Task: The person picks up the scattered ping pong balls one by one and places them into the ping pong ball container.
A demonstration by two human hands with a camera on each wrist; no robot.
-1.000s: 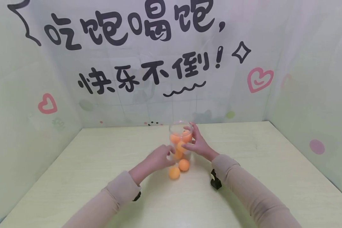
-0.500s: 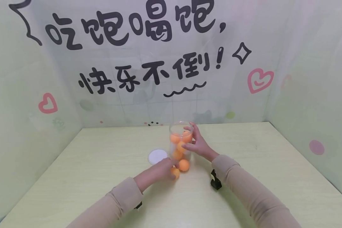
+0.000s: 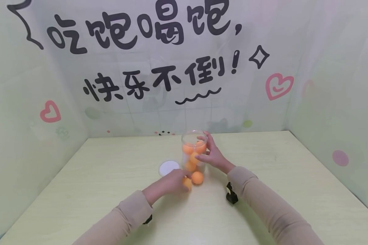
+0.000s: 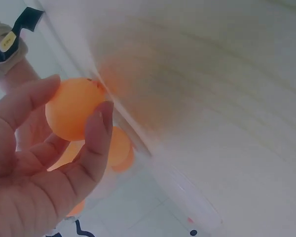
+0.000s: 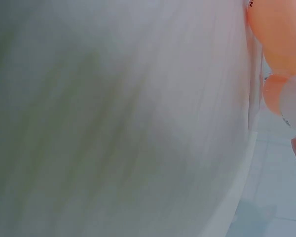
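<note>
In the head view, a clear jar [image 3: 183,141] with no lid on stands on the table, holding several orange balls that look like ping-pong balls. A white ball [image 5: 294,101] shows among them in the right wrist view. The right hand [image 3: 214,154] grips the jar's right side, thumb in front and fingers behind. Low in front of the jar, the left hand [image 3: 171,181] pinches an orange ping-pong ball [image 4: 75,108] between thumb and fingers. Another orange ball [image 3: 197,178] lies on the table at the jar's foot, just right of the pinched one.
A flat white disc, apparently a lid [image 3: 169,168], lies left of the jar, partly behind the left hand. The pale wooden table [image 3: 263,204] runs back to a printed wall sheet [image 3: 159,112], with side walls left and right.
The left hand has come from the jar's left side down to the front ball and now pinches it, lifting it slightly. The white disc has come into view. The right hand stays put.
</note>
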